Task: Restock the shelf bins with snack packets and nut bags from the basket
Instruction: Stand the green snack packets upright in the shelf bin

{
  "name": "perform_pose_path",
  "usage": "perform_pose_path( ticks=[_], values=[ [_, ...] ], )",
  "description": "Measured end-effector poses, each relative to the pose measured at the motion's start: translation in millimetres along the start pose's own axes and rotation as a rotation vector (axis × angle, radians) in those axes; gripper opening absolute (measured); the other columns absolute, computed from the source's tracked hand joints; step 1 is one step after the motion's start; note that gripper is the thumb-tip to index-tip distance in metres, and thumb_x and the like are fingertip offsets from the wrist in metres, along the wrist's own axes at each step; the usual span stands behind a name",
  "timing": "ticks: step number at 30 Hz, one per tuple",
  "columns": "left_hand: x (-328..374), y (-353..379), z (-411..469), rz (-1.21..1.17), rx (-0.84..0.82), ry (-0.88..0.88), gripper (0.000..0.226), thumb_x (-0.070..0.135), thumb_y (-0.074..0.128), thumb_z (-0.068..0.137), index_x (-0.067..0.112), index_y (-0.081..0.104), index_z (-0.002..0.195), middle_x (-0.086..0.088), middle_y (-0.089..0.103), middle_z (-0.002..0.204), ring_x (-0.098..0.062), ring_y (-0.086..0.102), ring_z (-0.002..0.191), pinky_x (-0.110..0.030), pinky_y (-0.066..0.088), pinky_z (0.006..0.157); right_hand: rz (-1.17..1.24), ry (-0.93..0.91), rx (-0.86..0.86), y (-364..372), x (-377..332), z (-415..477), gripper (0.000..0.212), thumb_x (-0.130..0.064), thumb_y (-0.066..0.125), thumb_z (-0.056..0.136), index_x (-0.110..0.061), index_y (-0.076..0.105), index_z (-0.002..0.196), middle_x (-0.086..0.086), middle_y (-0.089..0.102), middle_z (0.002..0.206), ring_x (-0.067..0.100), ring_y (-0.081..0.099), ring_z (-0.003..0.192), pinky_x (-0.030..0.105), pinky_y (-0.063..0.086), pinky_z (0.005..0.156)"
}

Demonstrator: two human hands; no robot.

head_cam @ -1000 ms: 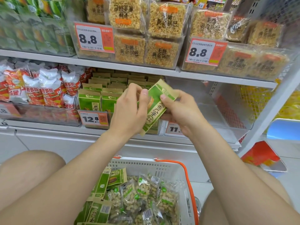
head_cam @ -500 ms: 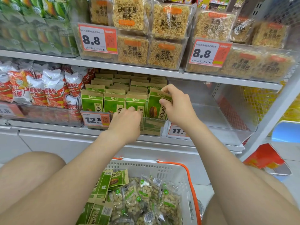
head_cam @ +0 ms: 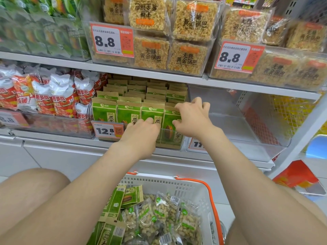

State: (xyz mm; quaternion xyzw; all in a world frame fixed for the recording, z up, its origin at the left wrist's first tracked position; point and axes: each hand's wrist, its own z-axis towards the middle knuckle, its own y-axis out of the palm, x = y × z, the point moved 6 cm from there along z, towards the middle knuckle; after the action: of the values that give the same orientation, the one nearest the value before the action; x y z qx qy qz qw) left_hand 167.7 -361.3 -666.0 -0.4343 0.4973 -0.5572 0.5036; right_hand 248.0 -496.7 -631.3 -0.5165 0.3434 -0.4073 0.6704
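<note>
The right hand (head_cam: pixel 193 117) curls its fingers over the top edge of the end green packet (head_cam: pixel 170 129), thumb against its face. This pinch seems meant to steer the packet upright into the last slot of the front row. The left hand (head_cam: pixel 141 131) lies just beside it, knuckles bent, fingertips against the faces of the neighbouring packets. I cannot tell whether it pinches one or only braces them, though bracing would stop the row tipping forward as the new one settles. The packet stands at the right end of the packet bin (head_cam: pixel 174 146), a clear tub whose low front wall carries a 12.8 price tag (head_cam: pixel 107 130). The tub holds the packets face outward in ranks, with the tops of the rows behind showing above those in front. Below, between the person's knees, the basket (head_cam: pixel 159 181) with its orange handle (head_cam: pixel 213 200) sits near the shelf front, probably to keep each reach short. In it lie loose green packets (head_cam: pixel 115 204) at the left and clear nut bags (head_cam: pixel 159 214) heaped to the right, so much restocking looks left to do. Red-and-white snack bags (head_cam: pixel 53 98) stand left of the bin, and another clear bin (head_cam: pixel 247 121) sits to its right. The white shelf (head_cam: pixel 159 77) above bears tubs of rice-crust packs (head_cam: pixel 187 55) tagged 8.8. At the far right is pale floor and a blue object (head_cam: pixel 316 145), perhaps a stool.
</note>
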Motion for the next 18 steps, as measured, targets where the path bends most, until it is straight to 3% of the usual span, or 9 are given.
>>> perform_pose_path(
  ticks=[2,6,10,13,15,18],
  values=[
    [1,1,-1,0.0,0.005,0.008,0.046,0.013,0.059,0.098,0.016,0.051,0.144,-0.008,0.053,0.126,-0.032,0.054,0.117,-0.046,0.046,0.09,-0.03,-0.035,-0.016,2,1,2,0.024,-0.041,0.062,0.087,-0.023,0.058,0.102,-0.002,0.059,0.104,0.033,0.038,0.116,0.054,0.029,0.099],
    [0,2,-1,0.005,0.008,0.016,0.047,0.013,0.06,0.098,0.016,0.051,0.144,-0.008,0.053,0.128,-0.032,0.054,0.117,-0.046,0.047,0.09,-0.03,-0.043,-0.063,12,4,4,0.05,-0.047,0.066,0.082,-0.024,0.051,0.125,0.001,0.056,0.123,0.034,0.038,0.128,0.063,0.021,0.112],
    [1,3,-1,0.009,0.017,0.025,0.047,0.013,0.06,0.098,0.015,0.05,0.144,-0.008,0.052,0.131,-0.032,0.053,0.119,-0.046,0.048,0.092,0.019,-0.042,-0.027,6,7,11,0.07,-0.055,0.081,0.073,-0.03,0.042,0.126,0.0,0.057,0.126,0.03,0.041,0.118,0.057,0.026,0.107],
    [4,2,-1,0.012,0.037,0.046,0.043,0.011,0.06,0.098,0.013,0.053,0.14,-0.009,0.052,0.129,-0.032,0.052,0.117,-0.043,0.048,0.091,-0.078,-0.032,-0.088,3,9,20,0.099,-0.073,0.083,0.064,-0.026,0.041,0.141,0.003,0.058,0.131,0.034,0.043,0.124,0.055,0.03,0.104],
    [5,2,-1,0.013,0.047,0.053,0.039,0.01,0.06,0.098,0.012,0.053,0.137,-0.01,0.051,0.128,-0.031,0.051,0.115,-0.04,0.047,0.086,-0.183,-0.056,-0.143,4,6,25,0.102,-0.078,0.082,0.062,-0.024,0.049,0.141,0.004,0.061,0.131,0.035,0.045,0.127,0.056,0.029,0.106],
    [5,1,1,0.02,0.048,0.066,0.038,0.008,0.059,0.097,0.011,0.054,0.134,-0.01,0.052,0.128,-0.031,0.051,0.113,-0.039,0.048,0.088,-0.235,-0.101,-0.204,7,0,32,0.091,-0.078,0.084,0.057,-0.021,0.054,0.122,0.001,0.066,0.113,0.03,0.056,0.115,0.059,0.027,0.11]
  ],
)
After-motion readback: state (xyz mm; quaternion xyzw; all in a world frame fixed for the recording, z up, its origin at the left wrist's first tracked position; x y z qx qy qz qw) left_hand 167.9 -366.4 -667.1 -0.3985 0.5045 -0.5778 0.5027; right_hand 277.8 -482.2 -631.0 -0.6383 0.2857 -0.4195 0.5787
